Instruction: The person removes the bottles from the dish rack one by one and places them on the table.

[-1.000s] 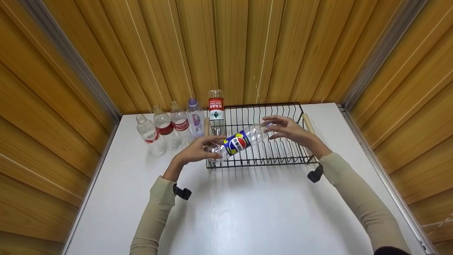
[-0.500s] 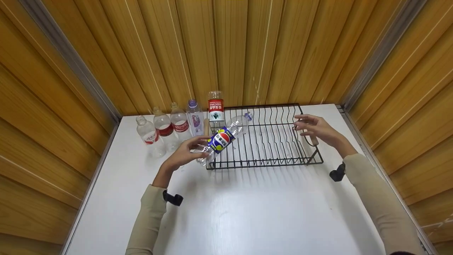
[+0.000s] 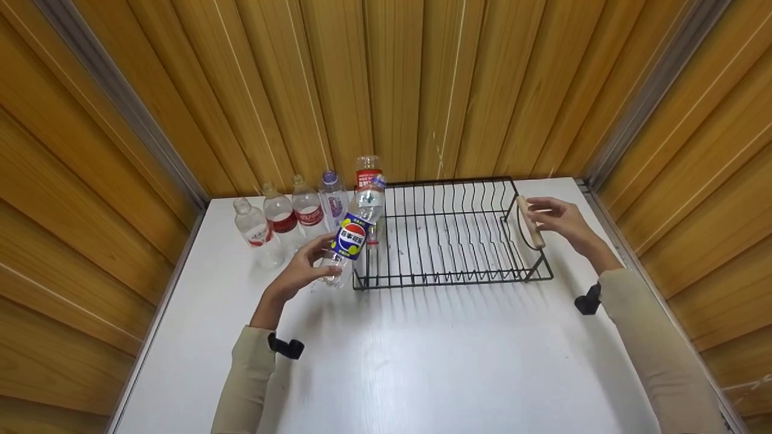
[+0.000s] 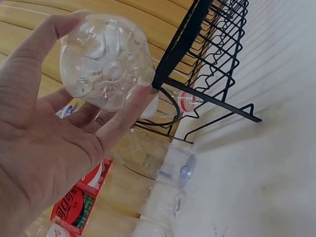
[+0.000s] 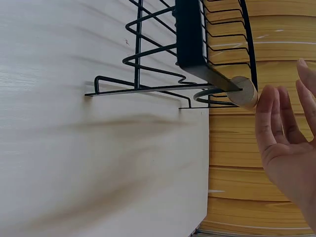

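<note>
The left hand's (image 3: 301,270) fingers (image 4: 123,116) curl round the base of the Pepsi bottle (image 3: 350,241), gripping it tilted, neck up and away, just left of the black wire rack (image 3: 449,232). The right hand (image 3: 558,220) hovers beside the wooden handle (image 3: 531,222) on the rack's right end, fingers (image 5: 276,123) straight and loosely together, holding nothing; in the wrist view they stand just apart from the handle's end.

It looks as though the bottle is being carried between rack and bottle row; standing it there would call for righting it and lowering it gently.

Left of the rack, five upright bottles (image 3: 280,220) crowd the wall edge, leaving little gap. Nearer the person than the rack, the white surface (image 3: 422,361) offers broad room.
</note>
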Action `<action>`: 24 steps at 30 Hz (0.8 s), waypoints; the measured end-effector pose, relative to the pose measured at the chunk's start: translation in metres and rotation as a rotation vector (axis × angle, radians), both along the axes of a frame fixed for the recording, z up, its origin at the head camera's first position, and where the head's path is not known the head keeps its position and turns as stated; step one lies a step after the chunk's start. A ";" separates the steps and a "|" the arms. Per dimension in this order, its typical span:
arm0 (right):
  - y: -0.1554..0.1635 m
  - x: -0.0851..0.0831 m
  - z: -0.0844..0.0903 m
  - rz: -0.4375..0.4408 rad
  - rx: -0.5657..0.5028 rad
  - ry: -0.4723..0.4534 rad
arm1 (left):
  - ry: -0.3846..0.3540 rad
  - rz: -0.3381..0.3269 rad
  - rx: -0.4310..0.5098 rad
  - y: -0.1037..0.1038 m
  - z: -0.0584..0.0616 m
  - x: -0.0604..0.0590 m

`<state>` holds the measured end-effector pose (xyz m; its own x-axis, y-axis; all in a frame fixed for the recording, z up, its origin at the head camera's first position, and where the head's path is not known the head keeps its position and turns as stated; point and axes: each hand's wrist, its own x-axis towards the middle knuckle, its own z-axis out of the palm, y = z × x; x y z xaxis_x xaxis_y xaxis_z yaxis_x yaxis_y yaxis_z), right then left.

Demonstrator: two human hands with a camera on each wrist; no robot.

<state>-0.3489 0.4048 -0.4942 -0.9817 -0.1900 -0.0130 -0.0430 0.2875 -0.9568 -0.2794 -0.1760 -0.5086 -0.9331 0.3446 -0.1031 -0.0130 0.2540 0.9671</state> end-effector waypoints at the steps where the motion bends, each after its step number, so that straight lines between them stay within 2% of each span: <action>1: 0.001 0.000 0.000 -0.006 0.016 0.010 | -0.002 0.003 0.004 -0.001 -0.001 0.001; 4: 0.006 0.001 -0.002 -0.019 0.078 0.018 | -0.012 0.012 0.014 -0.003 -0.005 0.002; 11: 0.014 0.002 -0.011 0.033 0.186 -0.057 | -0.079 0.072 0.022 -0.006 -0.008 0.005; 24: 0.016 0.004 -0.019 0.093 0.192 -0.102 | -0.073 0.141 0.100 -0.021 -0.021 0.008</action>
<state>-0.3453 0.4206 -0.5135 -0.9518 -0.2640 -0.1561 0.0165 0.4641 -0.8856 -0.2710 -0.1966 -0.5295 -0.9642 0.2227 -0.1439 -0.1126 0.1475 0.9826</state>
